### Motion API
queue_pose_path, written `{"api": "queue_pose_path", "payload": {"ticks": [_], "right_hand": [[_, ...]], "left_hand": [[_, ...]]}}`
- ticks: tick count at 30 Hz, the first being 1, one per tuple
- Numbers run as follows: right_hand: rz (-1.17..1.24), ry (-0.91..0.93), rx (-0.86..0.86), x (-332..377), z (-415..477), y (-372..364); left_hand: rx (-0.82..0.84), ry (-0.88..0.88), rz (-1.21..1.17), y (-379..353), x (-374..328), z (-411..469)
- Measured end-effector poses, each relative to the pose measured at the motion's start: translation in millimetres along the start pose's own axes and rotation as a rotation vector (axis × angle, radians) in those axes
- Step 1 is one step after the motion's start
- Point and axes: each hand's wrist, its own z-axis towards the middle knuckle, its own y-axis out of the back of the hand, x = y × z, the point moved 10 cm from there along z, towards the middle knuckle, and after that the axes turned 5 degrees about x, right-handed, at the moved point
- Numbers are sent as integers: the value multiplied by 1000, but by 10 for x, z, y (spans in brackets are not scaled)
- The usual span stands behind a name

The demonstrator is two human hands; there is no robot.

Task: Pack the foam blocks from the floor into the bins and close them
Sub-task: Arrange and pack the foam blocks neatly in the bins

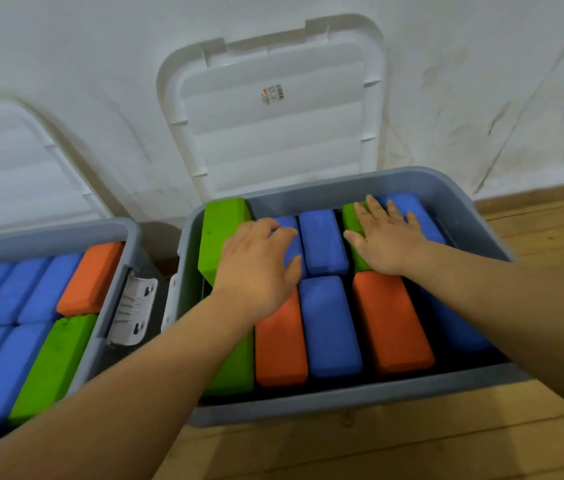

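In the right bin (343, 400), left grip (256, 268) at 9 o'clock and right grip (386, 237) at 1 o'clock rest open-fingered on foam blocks (329, 323). Probably light and squashy; press the green block (221, 230) on its broad face.

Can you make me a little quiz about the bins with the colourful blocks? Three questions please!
1. True or false: the white lid stands upright behind the right bin, not on top of it.
2. Which colour is the raised block sticking up at that bin's far left corner? A orange, B green, C blue.
3. Fill in the gap: the right hand lies flat, fingers straight, across a green block and a ____ one.

Key: 1 true; 2 B; 3 blue.
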Motion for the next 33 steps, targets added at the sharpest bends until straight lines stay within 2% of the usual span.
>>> {"api": "queue_pose_path", "payload": {"ticks": [2,5,7,9,12,17,22,27,31,33], "right_hand": [[6,44,-69,187,-27,97],[18,216,-107,658,-127,190],[-32,327,-65,954,-204,95],[-113,368,34,1121,-227,-152],[-174,331,138,1034,-217,-397],[-194,303,99,749,-271,-330],[-195,310,109,780,-255,-361],[-197,318,102,883,-236,-386],[-187,322,92,905,-261,-367],[-186,331,95,893,-282,-359]], "left_hand": [[-64,147,59,225,294,38],[124,406,12,78,773,21],[228,446,-80,-127,876,-35],[242,450,-128,-222,889,-82],[250,451,-162,-220,894,-66],[175,351,-65,13,888,68],[148,284,65,-31,717,160],[311,361,-23,-621,769,-105],[429,372,-99,-667,795,-58],[319,290,-13,-336,774,111]]}}
